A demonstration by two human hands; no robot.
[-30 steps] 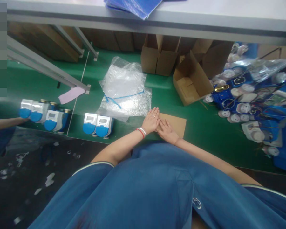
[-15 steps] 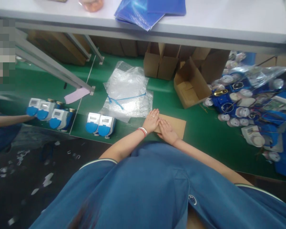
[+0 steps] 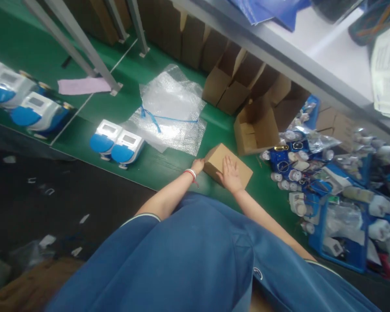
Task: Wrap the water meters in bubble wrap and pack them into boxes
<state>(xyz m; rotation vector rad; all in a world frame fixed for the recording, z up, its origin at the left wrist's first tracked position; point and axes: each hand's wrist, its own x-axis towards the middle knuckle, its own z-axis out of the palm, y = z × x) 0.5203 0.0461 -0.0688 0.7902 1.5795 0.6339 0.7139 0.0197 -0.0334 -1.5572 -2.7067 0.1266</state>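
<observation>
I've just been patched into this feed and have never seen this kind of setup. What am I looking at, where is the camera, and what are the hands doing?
There is no machine here: a person in a blue shirt works with bare hands. The one camera sits on their head and looks down over their chest, so the picture is tilted. The left hand, with a red and white wristband, touches the side of a closed cardboard box; the right hand lies flat on top of it. The box sits on a green belt. Beside it lie bubble wrap and two blue and white meters; open cartons and a pile of meter parts are to the right.
</observation>
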